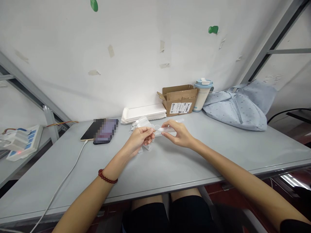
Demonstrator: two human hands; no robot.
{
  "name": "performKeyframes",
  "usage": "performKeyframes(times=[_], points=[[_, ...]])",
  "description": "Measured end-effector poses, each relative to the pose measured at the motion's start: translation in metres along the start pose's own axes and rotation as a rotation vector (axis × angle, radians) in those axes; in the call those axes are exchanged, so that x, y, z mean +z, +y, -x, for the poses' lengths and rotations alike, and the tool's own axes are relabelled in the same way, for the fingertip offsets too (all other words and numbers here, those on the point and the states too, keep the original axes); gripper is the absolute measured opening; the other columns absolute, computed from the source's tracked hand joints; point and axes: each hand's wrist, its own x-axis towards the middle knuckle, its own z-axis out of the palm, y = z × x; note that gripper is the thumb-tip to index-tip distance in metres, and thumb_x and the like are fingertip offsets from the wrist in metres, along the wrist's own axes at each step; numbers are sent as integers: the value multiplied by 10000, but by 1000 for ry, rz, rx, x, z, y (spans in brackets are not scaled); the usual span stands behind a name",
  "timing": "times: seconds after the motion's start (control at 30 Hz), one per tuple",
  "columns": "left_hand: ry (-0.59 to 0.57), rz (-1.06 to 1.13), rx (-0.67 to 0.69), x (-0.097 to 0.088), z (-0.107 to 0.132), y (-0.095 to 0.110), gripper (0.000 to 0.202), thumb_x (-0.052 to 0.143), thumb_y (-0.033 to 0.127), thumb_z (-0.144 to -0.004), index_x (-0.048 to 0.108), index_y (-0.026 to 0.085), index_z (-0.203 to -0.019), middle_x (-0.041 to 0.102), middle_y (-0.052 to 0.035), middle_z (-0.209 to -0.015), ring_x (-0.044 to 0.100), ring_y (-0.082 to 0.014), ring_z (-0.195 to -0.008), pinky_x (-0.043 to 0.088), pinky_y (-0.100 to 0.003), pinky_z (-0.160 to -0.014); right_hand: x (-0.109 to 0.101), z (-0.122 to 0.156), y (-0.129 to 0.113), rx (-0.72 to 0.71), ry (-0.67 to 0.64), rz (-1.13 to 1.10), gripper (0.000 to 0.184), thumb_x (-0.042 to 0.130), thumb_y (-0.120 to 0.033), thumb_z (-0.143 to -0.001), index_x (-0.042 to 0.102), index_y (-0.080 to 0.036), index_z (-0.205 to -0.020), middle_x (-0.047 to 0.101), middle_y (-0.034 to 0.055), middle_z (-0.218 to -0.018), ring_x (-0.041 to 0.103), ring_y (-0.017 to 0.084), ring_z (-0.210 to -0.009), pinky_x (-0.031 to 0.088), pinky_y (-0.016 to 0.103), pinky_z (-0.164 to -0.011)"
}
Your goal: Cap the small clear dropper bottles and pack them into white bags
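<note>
Above the middle of the grey table (pixel 191 165), my two hands nearly meet. My left hand (pixel 143 136), with a red bead bracelet on its wrist, pinches a thin pin-like piece (pixel 155 130) between thumb and forefinger; its exact kind is too small to tell. Facing it, my right hand (pixel 179 133) has a small white plastic piece (pixel 160 129) between thumb and index fingertip. The thin piece points at or touches the white one. Just behind the hands lie clear plastic pieces (pixel 143 122), partly hidden by the fingers.
A white stack (pixel 145 113), an open cardboard box (pixel 181 100), a lidded cup (pixel 202 97) and a blue cloth bag (pixel 238 108) line the wall. Two phones (pixel 91 128) lie left, one with a white cable (pixel 73 174). A power strip (pixel 28 142) sits far left.
</note>
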Motion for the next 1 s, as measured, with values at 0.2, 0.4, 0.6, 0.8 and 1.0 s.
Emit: performKeyframes(times=[0.2, 0.4, 0.6, 0.8, 1.0], points=[[8, -48, 16, 1, -1, -1, 314, 659, 426, -721, 557, 129, -704, 558, 5, -639, 420, -40, -444, 303, -178, -407, 1, 1, 0, 11, -24, -1, 136, 528, -300, -856, 532, -186, -931, 636, 70, -848, 602, 186, -774, 491, 314, -674], [18, -89, 16, 0, -2, -3, 306, 655, 414, -715, 556, 130, -661, 549, 10, -601, 421, -40, -443, 289, -172, -401, 3, 1, 1, -15, -47, -1, 113, 527, -265, -855, 534, -172, -919, 620, 75, -829, 586, 179, -753, 486, 303, -650], [58, -167, 51, 1, -2, -5, 274, 666, 386, -689, 560, 137, -641, 569, -2, -597, 431, -54, -441, 305, -186, -403, 6, 4, 1, -17, -109, 15, 78, 505, -251, -867, 519, -179, -893, 610, 55, -781, 565, 158, -686, 461, 277, -601], [58, -172, 35, 0, -2, -6, 245, 673, 353, -672, 567, 135, -632, 556, 10, -570, 420, -50, -428, 291, -191, -407, 8, 5, 0, -14, -115, 6, 68, 512, -244, -866, 519, -177, -876, 609, 46, -755, 547, 140, -634, 437, 253, -558], [30, -113, 60, 4, 2, -4, 240, 670, 339, -686, 570, 129, -627, 532, 30, -546, 402, -35, -405, 277, -194, -421, 6, 5, -3, -22, -49, -49, 71, 537, -237, -859, 543, -168, -871, 615, 42, -738, 550, 129, -608, 446, 249, -557]])
